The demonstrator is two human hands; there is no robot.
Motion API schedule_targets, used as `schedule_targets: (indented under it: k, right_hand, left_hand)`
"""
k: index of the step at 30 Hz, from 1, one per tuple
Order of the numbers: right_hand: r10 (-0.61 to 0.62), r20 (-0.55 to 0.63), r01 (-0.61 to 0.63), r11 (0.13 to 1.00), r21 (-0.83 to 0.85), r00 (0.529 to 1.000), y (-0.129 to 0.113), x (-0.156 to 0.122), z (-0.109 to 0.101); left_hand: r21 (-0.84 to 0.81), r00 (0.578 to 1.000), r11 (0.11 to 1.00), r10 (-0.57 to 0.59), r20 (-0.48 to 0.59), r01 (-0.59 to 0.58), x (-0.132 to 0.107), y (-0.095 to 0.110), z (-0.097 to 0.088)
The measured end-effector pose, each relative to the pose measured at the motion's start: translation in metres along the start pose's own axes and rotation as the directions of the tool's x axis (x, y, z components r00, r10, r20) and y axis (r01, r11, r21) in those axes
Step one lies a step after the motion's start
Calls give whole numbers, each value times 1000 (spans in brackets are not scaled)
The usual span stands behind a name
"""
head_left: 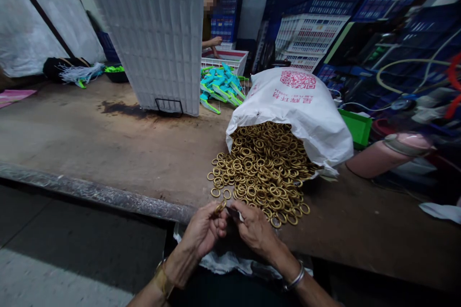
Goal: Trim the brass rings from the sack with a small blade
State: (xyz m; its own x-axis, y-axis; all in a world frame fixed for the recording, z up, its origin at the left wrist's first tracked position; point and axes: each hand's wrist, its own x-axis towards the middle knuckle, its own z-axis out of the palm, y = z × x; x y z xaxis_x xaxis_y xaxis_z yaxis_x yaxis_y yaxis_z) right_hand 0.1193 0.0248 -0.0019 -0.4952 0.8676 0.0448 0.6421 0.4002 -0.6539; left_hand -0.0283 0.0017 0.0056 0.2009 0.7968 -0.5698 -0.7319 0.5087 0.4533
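Note:
A white sack (298, 105) lies on its side on the brown worktable (118, 148), spilling a heap of gold-coloured metal rings (262, 168) toward me. My left hand (203, 230) is closed in a pinch on a gold ring at the table's near edge. My right hand (255, 230) is closed too, gripping a small dark and silver object that meets the ring; I cannot make out what it is. Both hands sit just in front of the heap, over a white cloth on my lap.
A tall white ribbed stack (158, 33) stands mid-table. Behind it another person (211, 14) works at a white crate (225, 60) beside turquoise plastic parts (219, 86). Blue and white crates (309, 33) fill the right; a green tray (356, 127) and a pink cylinder (389, 153) lie near the sack.

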Motion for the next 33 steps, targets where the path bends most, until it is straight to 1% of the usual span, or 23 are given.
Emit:
schedule_targets:
  k: [3,6,11,17,20,23,25,28,30,33]
  right_hand:
    - [-23,26,26,992,-120,999,1,-2,4]
    - [-3,29,8,980,-197,1000,0,-1,5]
    - [50,27,-42,974,-223,998,-2,1,4]
    - [39,18,-33,964,-264,999,-2,-1,5]
    - [39,51,-21,950,-312,998,-5,-2,7]
    - [60,81,-28,933,-358,995,-7,-1,7]
    - [110,46,-83,915,-396,993,-7,1,6]
    - [194,-56,-199,872,-446,979,-6,6,1]
    - [205,-83,-220,867,-447,975,-6,11,-3]
    - [186,-96,-210,875,-435,978,-6,20,-2]
  left_hand:
    - [-23,1000,1000,12,14,-11,3,-3,-2]
    - [-27,999,1000,16,30,-15,3,-4,-3]
    - [-27,1000,1000,-12,28,13,1,-4,-2]
    - [-25,999,999,-38,5,38,-1,-4,-1]
    - [2,999,1000,-30,-19,30,-1,-6,-1]
    - [6,998,999,-50,-23,50,-3,-5,-2]
    - [-7,997,997,-71,-16,71,-5,-4,-4]
    - [-5,995,995,-98,6,98,-11,-5,-8]
    - [25,995,996,-91,34,91,-15,-8,-12]
    - [84,994,996,-38,98,29,-19,-13,-17]
